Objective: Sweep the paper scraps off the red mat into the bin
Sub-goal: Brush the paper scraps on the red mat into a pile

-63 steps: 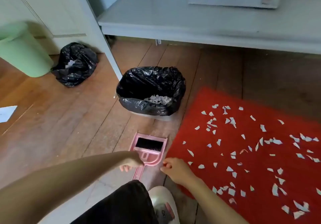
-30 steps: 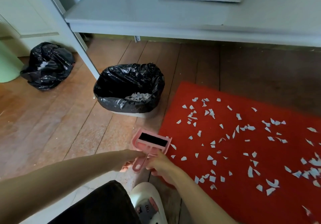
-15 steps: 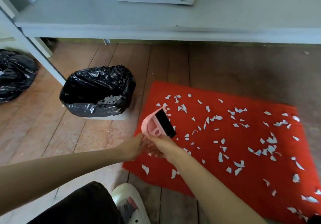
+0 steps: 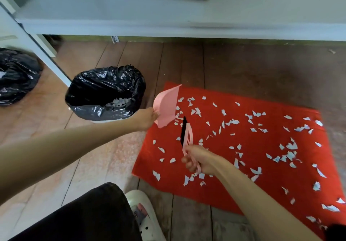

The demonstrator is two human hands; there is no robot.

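Note:
A red mat (image 4: 243,166) lies on the wooden floor, strewn with several white paper scraps (image 4: 288,154). My left hand (image 4: 146,118) is shut on a pink dustpan (image 4: 166,106), held tilted above the mat's far left corner. My right hand (image 4: 198,159) is shut on the handle of a pink brush (image 4: 186,136) with black bristles, raised over the left part of the mat. The bin (image 4: 104,93), lined with a black bag and holding scraps, stands just left of the mat.
A white table (image 4: 168,16) with papers spans the back, its leg (image 4: 37,50) beside the bin. A tied black bag (image 4: 15,76) lies far left. My knee and white shoe (image 4: 144,214) are at the bottom edge.
The brush and dustpan, nested and lifted together from the floor earlier, are now separated: dustpan in my left hand, brush in my right. The view has shifted right toward the mat.

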